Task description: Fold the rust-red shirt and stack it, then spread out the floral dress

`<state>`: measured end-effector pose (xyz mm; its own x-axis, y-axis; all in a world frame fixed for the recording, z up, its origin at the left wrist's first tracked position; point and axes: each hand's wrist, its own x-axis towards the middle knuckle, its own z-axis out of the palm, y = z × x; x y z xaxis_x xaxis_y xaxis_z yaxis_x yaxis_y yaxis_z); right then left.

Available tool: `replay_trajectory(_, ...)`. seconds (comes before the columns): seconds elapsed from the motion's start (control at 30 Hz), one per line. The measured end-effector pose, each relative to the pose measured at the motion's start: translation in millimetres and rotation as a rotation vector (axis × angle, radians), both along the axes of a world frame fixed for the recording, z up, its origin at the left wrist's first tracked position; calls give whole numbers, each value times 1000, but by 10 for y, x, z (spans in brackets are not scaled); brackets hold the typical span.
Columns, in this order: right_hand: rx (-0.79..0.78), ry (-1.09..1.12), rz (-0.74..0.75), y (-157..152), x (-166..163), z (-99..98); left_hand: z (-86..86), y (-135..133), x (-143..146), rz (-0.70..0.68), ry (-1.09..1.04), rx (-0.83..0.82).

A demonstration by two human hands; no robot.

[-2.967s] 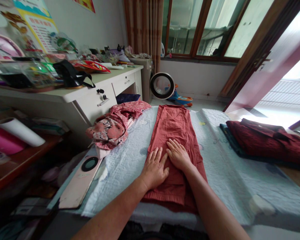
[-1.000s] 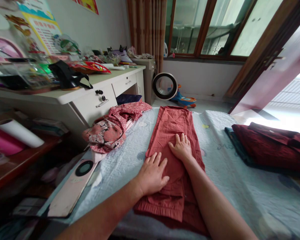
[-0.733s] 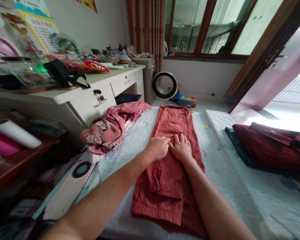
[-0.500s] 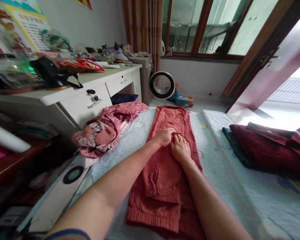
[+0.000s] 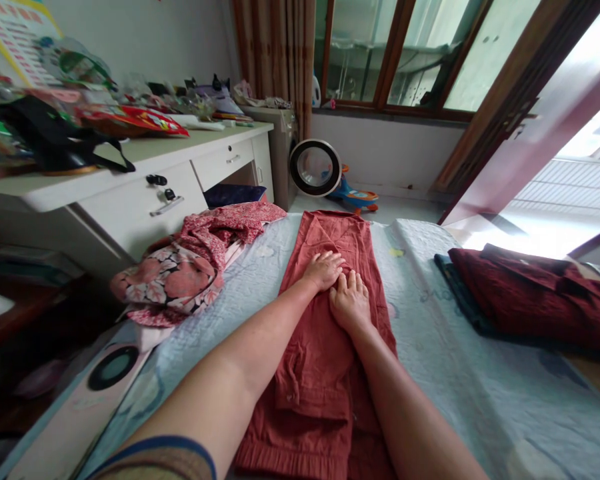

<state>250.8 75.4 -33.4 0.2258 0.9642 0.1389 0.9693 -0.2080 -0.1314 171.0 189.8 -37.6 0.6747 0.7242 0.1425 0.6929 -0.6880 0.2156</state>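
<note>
A rust-red garment (image 5: 313,360) lies lengthwise on the bed, with a gathered elastic edge at the near end and a folded, cuffed part on top; it looks like a pair of trousers or a shirt, I cannot tell which. My left hand (image 5: 324,270) rests flat on its middle, fingers stretched out and pointing right. Just beside it, my right hand (image 5: 351,300) presses flat on the same cloth, fingers pointing away from me. Neither hand grips the fabric. Small wrinkles show around the fingertips.
Folded dark red clothes (image 5: 535,293) lie on the bed (image 5: 420,400) at the right. Crumpled floral cloth (image 5: 185,267) sits at the left edge, beside a white desk (image 5: 145,213) crowded with items. Beyond the bed stand a washing machine with its round door (image 5: 315,168) open and a blue toy (image 5: 353,195).
My left hand's fingers, bent at the cloth before, now lie stretched flat on it. My right hand stays flat on the garment. The view has shifted slightly to the right.
</note>
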Motion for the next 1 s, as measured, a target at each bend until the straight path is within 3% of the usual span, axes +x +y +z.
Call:
replay_trajectory(0.23, -1, 28, -36, -12, -30, 27, 48, -37, 52, 100, 77, -33)
replay_trajectory(0.43, 42, 27, -17, -15, 3, 37, 84, 27, 39, 72, 42, -94)
replay_trajectory(0.77, 35, 14, -50, 25, 195, 184, -4, 29, -12, 98, -41, 6)
replay_trajectory(1.0, 2, -39, -101, 77, 264, 29, -37, 17, -20, 116, -69, 45)
